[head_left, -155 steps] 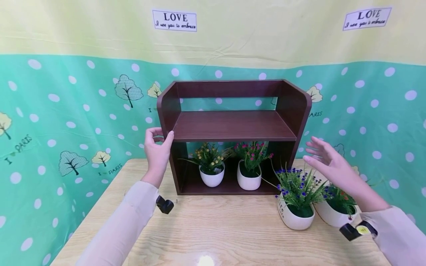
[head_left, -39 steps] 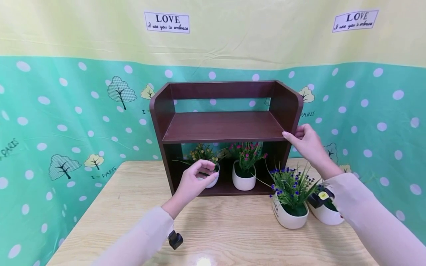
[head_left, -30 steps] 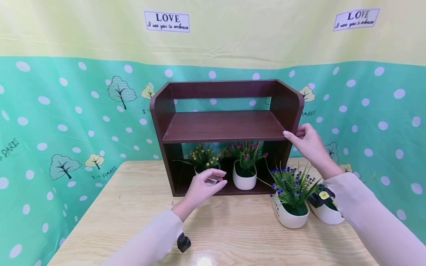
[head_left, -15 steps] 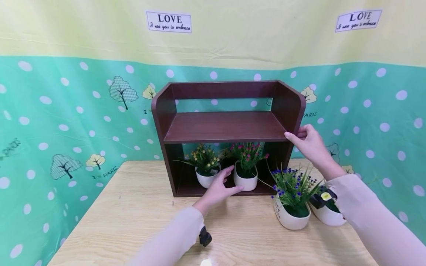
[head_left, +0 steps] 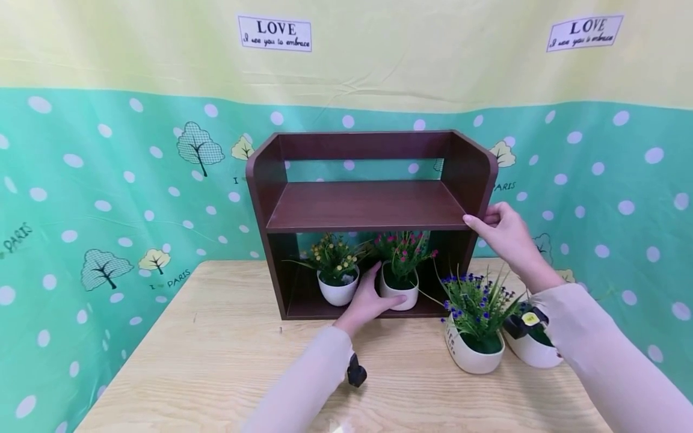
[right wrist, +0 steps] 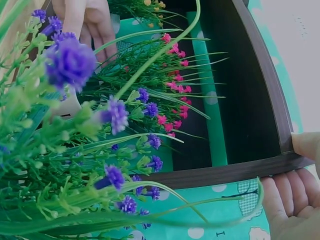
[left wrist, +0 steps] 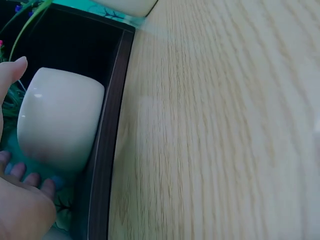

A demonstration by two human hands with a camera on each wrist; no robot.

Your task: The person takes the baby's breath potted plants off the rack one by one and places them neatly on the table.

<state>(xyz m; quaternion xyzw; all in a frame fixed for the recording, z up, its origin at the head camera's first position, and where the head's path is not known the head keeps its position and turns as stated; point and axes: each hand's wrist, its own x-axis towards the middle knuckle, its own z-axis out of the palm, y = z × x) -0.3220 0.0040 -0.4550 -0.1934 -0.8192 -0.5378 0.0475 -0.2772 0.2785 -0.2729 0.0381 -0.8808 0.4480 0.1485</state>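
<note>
My left hand [head_left: 369,300] reaches into the lower level of a dark brown shelf [head_left: 363,204]. Its thumb and fingers are spread about a white flowerpot [head_left: 400,294] with pink flowers. In the left wrist view, the thumb stands beside the pot [left wrist: 62,117] and the fingertips [left wrist: 32,179] lie along its opposite side. My right hand [head_left: 506,237] grips the shelf's right side panel, thumb at the front edge and fingers outside, as the right wrist view shows at the panel edge [right wrist: 287,150]. A white pot [head_left: 338,291] with yellow flowers stands left of the left hand.
On the wooden table [head_left: 227,361], a white pot [head_left: 473,355] with blue-purple flowers stands at the shelf's front right corner. Another white pot [head_left: 536,352] is beside it, partly hidden by the right forearm. A polka-dot curtain [head_left: 135,198] hangs behind the shelf.
My left hand went from the shelf's left side, past the yellow-flowered pot, to the pink-flowered pot. My right hand moved from above the table pots onto the shelf's right panel.
</note>
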